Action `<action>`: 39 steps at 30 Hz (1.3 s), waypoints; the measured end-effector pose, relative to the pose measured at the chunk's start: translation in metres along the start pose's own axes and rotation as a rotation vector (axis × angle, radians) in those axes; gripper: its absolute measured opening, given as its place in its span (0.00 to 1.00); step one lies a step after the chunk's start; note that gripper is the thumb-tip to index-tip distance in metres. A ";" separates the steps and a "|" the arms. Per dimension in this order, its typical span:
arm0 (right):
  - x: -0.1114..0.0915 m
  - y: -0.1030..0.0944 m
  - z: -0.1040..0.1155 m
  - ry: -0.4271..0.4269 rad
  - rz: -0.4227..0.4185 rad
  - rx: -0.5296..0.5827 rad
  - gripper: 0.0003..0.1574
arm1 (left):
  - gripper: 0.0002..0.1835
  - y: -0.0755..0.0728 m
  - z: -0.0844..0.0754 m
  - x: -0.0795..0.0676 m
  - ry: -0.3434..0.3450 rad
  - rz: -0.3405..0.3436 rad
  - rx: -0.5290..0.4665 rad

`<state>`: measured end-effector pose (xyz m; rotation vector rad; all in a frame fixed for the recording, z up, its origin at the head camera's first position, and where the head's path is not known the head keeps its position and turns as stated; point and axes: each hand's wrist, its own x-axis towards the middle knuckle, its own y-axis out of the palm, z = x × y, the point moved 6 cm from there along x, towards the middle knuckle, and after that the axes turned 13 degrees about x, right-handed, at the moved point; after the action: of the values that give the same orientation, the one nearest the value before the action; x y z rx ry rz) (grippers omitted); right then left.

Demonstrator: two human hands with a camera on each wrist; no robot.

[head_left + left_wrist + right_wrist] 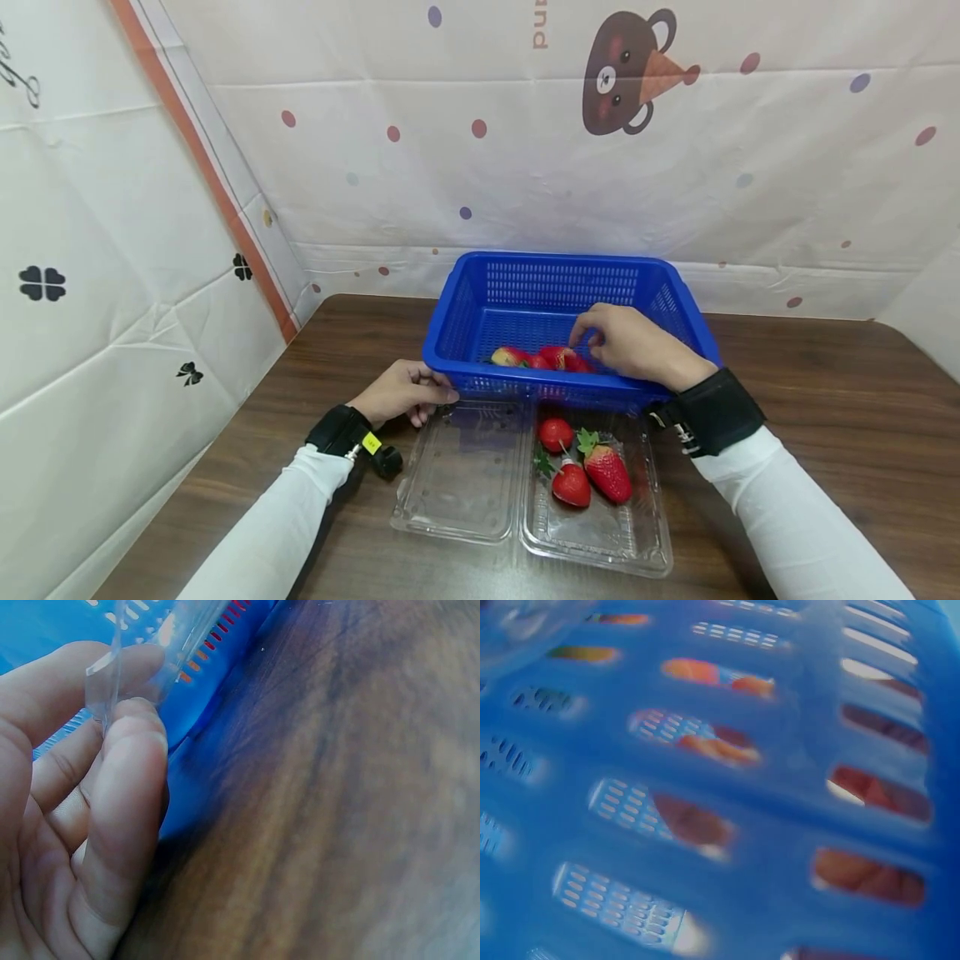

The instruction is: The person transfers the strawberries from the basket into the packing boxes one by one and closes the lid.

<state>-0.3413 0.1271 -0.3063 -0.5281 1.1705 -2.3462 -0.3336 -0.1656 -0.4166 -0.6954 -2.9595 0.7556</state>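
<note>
At its eleven o'clock corner, the left hand (403, 393) pinches a clear plastic clamshell (467, 483), the right hand's (636, 342) hold unclear.

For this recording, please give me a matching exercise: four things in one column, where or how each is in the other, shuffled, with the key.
1. Bare left hand
2. Bare right hand
3. Three red strawberries
4. Blue slotted plastic basket

A. Inside the right half of the open clear plastic clamshell
B. Within the basket's rim
C. On the brown wooden table, beyond the clamshell
D. Pinching a clear plastic edge

Pairs: 1-D; 2-B; 3-A; 4-C
</note>
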 end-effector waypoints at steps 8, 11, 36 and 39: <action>-0.002 0.008 -0.006 0.077 0.130 0.030 0.11 | 0.13 0.000 0.001 0.000 -0.003 -0.008 -0.006; -0.002 0.010 -0.009 0.109 0.176 0.043 0.11 | 0.13 -0.001 0.002 0.000 -0.003 -0.010 -0.006; -0.007 0.014 -0.012 0.144 0.292 0.132 0.14 | 0.13 0.001 0.002 0.000 0.000 -0.008 -0.018; -0.007 0.013 -0.011 0.134 0.277 0.139 0.11 | 0.13 0.000 0.002 0.000 -0.001 -0.011 -0.011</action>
<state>-0.3385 0.1309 -0.3236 -0.1513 1.0528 -2.2267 -0.3336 -0.1665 -0.4187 -0.6784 -2.9684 0.7399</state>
